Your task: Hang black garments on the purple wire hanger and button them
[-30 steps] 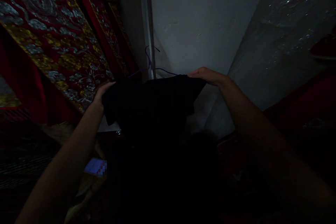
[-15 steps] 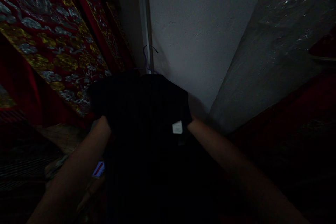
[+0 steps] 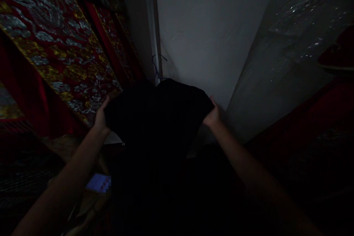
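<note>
A black short-sleeved shirt (image 3: pixel 157 118) hangs in front of me from a thin purple hanger (image 3: pixel 156 67), whose hook goes over a narrow upright pole (image 3: pixel 155 22). On the left, my left hand (image 3: pixel 102 115) is closed on the edge of one sleeve. My right hand (image 3: pixel 212 113) grips the other sleeve's edge, so the shoulders are spread sideways. The lower part of the shirt merges into the dark, and its folds cannot be made out.
Red cloth with gold and silver embroidery (image 3: pixel 63 48) hangs at the left. Behind the shirt rises a pale wall (image 3: pixel 204 25), with shiny clear plastic sheeting (image 3: pixel 290 40) to its right. A small lit screen (image 3: pixel 99 183) glows low on the left near another person's hand (image 3: pixel 90 210).
Both hands have come into sight at the sleeve edges, farther apart than before. The sleeves are stretched outward, and the white label no longer shows. The lit screen has shifted and turned.
</note>
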Demonstrator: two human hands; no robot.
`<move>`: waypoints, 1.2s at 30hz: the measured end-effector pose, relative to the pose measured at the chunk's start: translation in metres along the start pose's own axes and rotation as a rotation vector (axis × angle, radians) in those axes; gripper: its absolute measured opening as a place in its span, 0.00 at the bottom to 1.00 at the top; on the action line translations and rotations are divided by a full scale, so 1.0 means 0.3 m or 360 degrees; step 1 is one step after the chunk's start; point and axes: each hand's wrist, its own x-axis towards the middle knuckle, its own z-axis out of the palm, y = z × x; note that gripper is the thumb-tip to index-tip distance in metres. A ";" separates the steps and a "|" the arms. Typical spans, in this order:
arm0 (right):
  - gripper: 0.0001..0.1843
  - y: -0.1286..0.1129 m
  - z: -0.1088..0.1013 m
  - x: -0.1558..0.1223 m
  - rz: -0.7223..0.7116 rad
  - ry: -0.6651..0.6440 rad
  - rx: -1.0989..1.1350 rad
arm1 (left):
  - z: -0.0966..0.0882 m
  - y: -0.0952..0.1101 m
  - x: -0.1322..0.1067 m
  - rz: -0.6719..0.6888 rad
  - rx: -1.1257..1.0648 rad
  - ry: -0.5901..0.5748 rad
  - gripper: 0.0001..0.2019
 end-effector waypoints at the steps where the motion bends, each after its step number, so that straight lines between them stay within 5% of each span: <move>1: 0.28 -0.034 0.002 -0.001 -0.0019 0.0010 -0.0132 | 0.002 0.017 -0.009 -0.0034 -0.0003 -0.0012 0.25; 4: 0.33 -0.159 0.060 -0.004 -0.0162 0.0015 -0.0656 | 0.022 0.064 -0.014 -0.0044 0.0182 -0.0132 0.23; 7: 0.34 -0.242 0.181 -0.013 -0.0296 -0.0034 -0.1089 | 0.061 0.094 0.016 0.0183 0.0644 -0.0262 0.23; 14: 0.38 -0.179 0.389 -0.166 -0.0443 -0.0109 -0.1101 | 0.188 0.038 0.111 0.0943 0.1707 -0.0214 0.18; 20: 0.37 -0.168 0.437 -0.160 -0.0388 -0.0284 -0.1070 | 0.239 -0.013 0.158 0.1038 0.1769 -0.0056 0.15; 25: 0.38 -0.131 0.454 -0.094 -0.0313 -0.0426 -0.1035 | 0.202 -0.019 0.184 0.0923 0.1888 0.0114 0.23; 28: 0.41 -0.101 0.441 -0.161 -0.0113 -0.0854 -0.1024 | 0.160 -0.024 0.175 0.0915 0.1721 0.0117 0.28; 31: 0.43 -0.071 0.411 -0.223 0.0205 -0.1462 -0.1031 | 0.146 -0.023 0.131 0.1043 0.1332 -0.0145 0.24; 33: 0.37 -0.026 0.378 -0.223 0.0126 -0.1365 -0.1064 | 0.168 -0.025 0.081 0.1086 0.1134 -0.0375 0.22; 36: 0.29 0.086 0.309 -0.176 -0.0393 -0.0764 -0.1478 | 0.250 -0.042 -0.008 0.1015 0.0879 -0.0656 0.23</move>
